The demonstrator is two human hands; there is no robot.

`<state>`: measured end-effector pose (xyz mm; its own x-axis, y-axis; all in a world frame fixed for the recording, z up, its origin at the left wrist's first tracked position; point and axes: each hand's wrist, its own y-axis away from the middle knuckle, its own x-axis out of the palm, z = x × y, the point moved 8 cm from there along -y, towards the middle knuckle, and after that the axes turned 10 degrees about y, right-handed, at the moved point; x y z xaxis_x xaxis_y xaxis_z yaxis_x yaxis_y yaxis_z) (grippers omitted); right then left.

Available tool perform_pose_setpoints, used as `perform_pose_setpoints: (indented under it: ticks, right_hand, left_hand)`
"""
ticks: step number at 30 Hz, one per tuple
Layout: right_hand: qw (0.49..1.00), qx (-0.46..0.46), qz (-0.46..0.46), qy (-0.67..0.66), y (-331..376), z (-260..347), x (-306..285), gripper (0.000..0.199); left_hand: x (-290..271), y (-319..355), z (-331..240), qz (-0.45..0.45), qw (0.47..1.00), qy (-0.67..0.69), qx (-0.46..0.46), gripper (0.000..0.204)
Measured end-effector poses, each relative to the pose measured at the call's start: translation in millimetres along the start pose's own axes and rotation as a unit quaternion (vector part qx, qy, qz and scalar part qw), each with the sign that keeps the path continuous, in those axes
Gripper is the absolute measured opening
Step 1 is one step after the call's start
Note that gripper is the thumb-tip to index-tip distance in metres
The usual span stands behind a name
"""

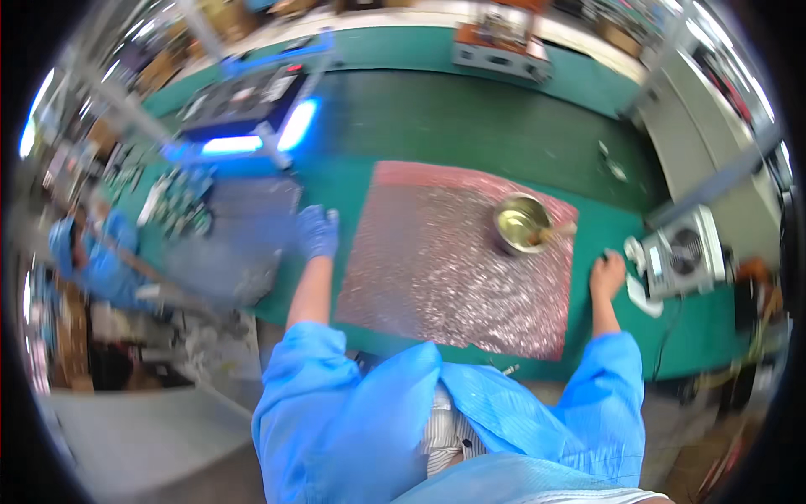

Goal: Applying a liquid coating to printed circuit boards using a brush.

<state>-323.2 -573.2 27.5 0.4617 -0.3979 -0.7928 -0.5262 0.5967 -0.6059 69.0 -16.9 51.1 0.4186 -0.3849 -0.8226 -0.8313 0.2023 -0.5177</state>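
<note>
A pink bubble-wrap sheet (395, 277) lies flat on the green bench mat between my hands. On its far right part stands a round metal bowl (514, 208) with yellowish contents. A brush with a wooden handle (561, 230) leans over the bowl's right rim. My left hand (317, 233), in a blue-purple glove, rests on the mat just left of the sheet, fingers stretched out and holding nothing. My bare right hand (608, 275) is curled closed on the mat right of the sheet. A small dark spot shows at its fingers, too small to name.
A small white boxy device with a round grille (684, 252) stands right of my right hand. Clear plastic bags (227, 244) and several green parts (178, 206) lie at left. Behind them stands a frame with lit blue-white lamps (232, 145). Another person (105, 256) sits far left.
</note>
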Motion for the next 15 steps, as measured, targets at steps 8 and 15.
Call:
perform_pose_setpoints:
  ticks: [8, 15]
  right_hand:
    - [0.996, 0.073, 0.022, 0.052, -4.1, 8.1, 0.7, 0.020]
    - [0.995, 0.080, 0.024, 0.053, 1.8, -3.3, 0.3, 0.020]
  left_hand:
    - [9.6, 11.1, 13.5, 0.012, 0.999, -0.033, -0.014, 0.038]
    - [15.3, 7.0, 6.1, 0.057, 0.997, -0.055, -0.021, 0.041]
